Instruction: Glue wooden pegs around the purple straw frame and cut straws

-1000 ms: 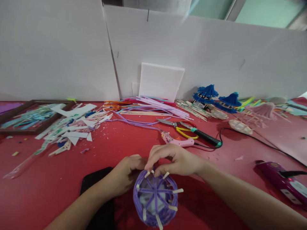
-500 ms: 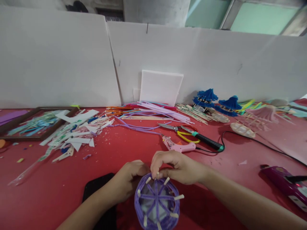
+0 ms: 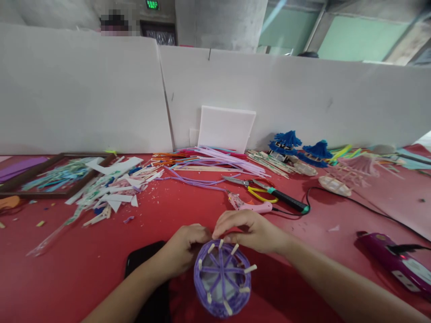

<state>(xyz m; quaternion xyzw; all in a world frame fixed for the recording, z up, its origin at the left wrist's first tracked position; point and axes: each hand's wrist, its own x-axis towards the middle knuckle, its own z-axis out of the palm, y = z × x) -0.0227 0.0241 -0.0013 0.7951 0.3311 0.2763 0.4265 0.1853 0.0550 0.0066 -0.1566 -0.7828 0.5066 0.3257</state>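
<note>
A round purple pipe-cleaner frame [image 3: 222, 271] with crossing spokes and several pale wooden sticks poking out around its rim is near the front of the table. My left hand [image 3: 183, 249] grips its left far edge, fingers curled and partly hidden behind it. At the far rim, my right hand [image 3: 249, 229] has bent fingers close to a stick end; thumb and forefinger are near each other, and whether something small lies between them is hard to see. A dark flat object like a phone [image 3: 148, 269] lies under my left forearm.
Beyond my hands lie a pink glue gun [image 3: 251, 205], pliers [image 3: 237, 181] and a black-handled cutter [image 3: 289, 200]. Pipe cleaners [image 3: 222, 159] are heaped at the back. Scraps [image 3: 114, 188] and a brown frame [image 3: 62, 157] sit left; blue-roofed models [image 3: 285, 142] and a magenta power strip [image 3: 392, 258], right.
The camera view has tilted up slightly. The purple frame has tipped a little, and my right fingers have shifted slightly at its far rim.
</note>
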